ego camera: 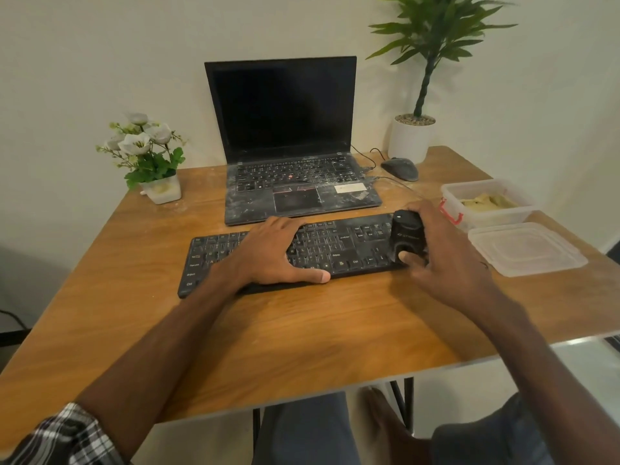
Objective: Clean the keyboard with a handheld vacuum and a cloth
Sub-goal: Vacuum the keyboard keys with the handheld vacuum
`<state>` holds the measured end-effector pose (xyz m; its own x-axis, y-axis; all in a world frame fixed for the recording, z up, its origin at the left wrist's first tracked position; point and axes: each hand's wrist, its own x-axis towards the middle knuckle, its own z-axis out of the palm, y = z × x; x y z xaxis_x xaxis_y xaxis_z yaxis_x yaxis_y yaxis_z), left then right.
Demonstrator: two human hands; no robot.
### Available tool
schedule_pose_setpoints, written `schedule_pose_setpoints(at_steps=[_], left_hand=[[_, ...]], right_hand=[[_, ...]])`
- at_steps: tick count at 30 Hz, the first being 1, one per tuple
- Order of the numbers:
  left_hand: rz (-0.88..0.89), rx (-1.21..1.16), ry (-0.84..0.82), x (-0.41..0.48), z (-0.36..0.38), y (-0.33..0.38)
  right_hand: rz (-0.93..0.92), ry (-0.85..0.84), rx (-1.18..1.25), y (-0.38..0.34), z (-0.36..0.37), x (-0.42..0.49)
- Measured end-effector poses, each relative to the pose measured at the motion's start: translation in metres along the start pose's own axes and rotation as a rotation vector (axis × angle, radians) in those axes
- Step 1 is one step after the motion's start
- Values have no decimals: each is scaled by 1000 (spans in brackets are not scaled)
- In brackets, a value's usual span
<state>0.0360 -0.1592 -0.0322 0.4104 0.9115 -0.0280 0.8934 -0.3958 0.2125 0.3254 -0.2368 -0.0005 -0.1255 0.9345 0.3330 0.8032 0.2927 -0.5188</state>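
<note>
Keyboard (pixel 335 251): lying on table (pixel 302 330), beneath both sets of fingers.
Left hand (pixel 271 253): pressing flat on middle keys, fingers straight and close together.
Right hand (pixel 446 260): fingers clamping round handheld vacuum (pixel 407 234), which is standing on right-end keys.

Left hand (pixel 268 253) lies flat on the keyboard (pixel 339 255), fingers spread over the middle keys, thumb along the front edge. Right hand (pixel 446 260) grips the black vacuum (pixel 407 229), which stands upright on the keyboard's right end, thumb on its near side. Just behind the keyboard is a dusty laptop (pixel 285 129), open with its screen dark, and a mouse (pixel 401 168) to its right. Flowers (pixel 147 152) stand back left and a plant (pixel 426 62) back right. On the table (pixel 268 330) at right is a clear tub (pixel 496 218) with something yellowish in it, its lid (pixel 526 248) just in front.
</note>
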Motion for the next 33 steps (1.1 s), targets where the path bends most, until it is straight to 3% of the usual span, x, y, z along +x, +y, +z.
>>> schedule_pose_setpoints(at_steps=[3, 7, 10, 13, 16, 19, 23, 28, 33], left_hand=[[4, 8, 4, 0, 0, 0], [26, 39, 52, -2, 2, -1], [88, 53, 240, -10, 7, 9], [196, -149, 396, -23, 9, 33], [308, -342, 385, -35, 14, 60], [384, -511, 414, -35, 23, 75], [360, -758, 475, -35, 23, 72], [380, -1115, 156, -33, 24, 64], [412, -1295, 70, -24, 28, 68]], right_hand=[[60, -172, -28, -3, -24, 3], [105, -33, 106, -4, -33, -3], [193, 30, 412, -6, -18, -11], [320, 150, 801, -17, -1, -18], [469, 227, 1262, -32, 18, -24], [541, 244, 1511, -43, 33, -30], [528, 218, 1509, -53, 39, -38], [562, 85, 1408, -48, 33, -49], [456, -125, 1409, -44, 27, -54]])
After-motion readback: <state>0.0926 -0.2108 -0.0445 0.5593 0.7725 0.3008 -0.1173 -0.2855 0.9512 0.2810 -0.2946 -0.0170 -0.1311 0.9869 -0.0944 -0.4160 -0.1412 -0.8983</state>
